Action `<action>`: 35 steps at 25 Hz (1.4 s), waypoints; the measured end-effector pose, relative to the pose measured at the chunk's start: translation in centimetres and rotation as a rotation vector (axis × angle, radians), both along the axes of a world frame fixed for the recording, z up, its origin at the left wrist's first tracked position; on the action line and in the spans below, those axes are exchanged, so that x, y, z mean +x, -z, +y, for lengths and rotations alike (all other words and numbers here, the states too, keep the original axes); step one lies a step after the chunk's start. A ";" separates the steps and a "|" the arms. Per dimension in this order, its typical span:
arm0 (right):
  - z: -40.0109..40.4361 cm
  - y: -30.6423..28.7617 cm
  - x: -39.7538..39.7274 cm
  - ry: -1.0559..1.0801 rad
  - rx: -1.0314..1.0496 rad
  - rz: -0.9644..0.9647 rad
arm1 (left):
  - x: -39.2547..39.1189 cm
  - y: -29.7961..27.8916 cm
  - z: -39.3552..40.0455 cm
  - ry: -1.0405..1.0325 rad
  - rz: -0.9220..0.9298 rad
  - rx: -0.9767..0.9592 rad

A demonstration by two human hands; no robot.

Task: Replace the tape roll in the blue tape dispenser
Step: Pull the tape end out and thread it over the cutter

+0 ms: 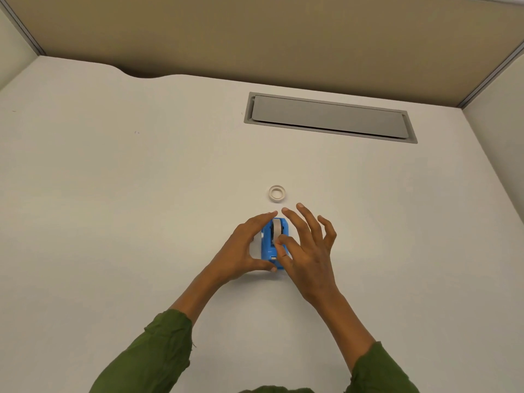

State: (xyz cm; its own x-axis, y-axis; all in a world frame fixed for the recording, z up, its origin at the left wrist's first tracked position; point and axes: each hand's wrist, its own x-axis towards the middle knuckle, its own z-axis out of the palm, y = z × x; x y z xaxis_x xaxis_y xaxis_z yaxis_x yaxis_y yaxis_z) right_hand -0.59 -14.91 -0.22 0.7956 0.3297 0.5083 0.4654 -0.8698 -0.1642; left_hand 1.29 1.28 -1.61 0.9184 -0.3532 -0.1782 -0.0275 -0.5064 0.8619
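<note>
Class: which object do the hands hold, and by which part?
The blue tape dispenser: left hand grips its left side, right hand touches its top.

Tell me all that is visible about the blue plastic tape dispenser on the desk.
The blue plastic tape dispenser stands upright on the pale desk, lengthwise toward the person. A whitish tape roll sits in its top slot, and a small metal part shows at its near end. The left hand holds its left side; the right hand touches its top with the thumb. A loose white ring lies beyond it, apart.
</note>
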 end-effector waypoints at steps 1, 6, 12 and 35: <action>0.0 0.2 -0.1 0.006 0.009 -0.014 | 0.0 0.1 0.0 0.003 -0.004 -0.006; 0.1 1.1 -0.8 0.059 0.028 -0.122 | 0.2 0.5 0.1 -0.001 -0.021 -0.021; 0.2 1.7 -1.9 0.067 0.005 -0.215 | 0.4 0.9 0.1 -0.027 0.000 0.017; 0.0 2.8 -3.2 0.117 -0.103 -0.350 | 0.6 1.1 0.4 0.001 0.017 0.054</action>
State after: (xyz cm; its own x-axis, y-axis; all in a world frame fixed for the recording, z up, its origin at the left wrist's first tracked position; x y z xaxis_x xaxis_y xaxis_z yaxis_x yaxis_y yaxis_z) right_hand -3.81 -14.87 -3.05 0.6153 0.3105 0.7246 0.3743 -0.9240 0.0780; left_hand 1.87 1.68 -2.70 0.9150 -0.3432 -0.2123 -0.0138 -0.5523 0.8335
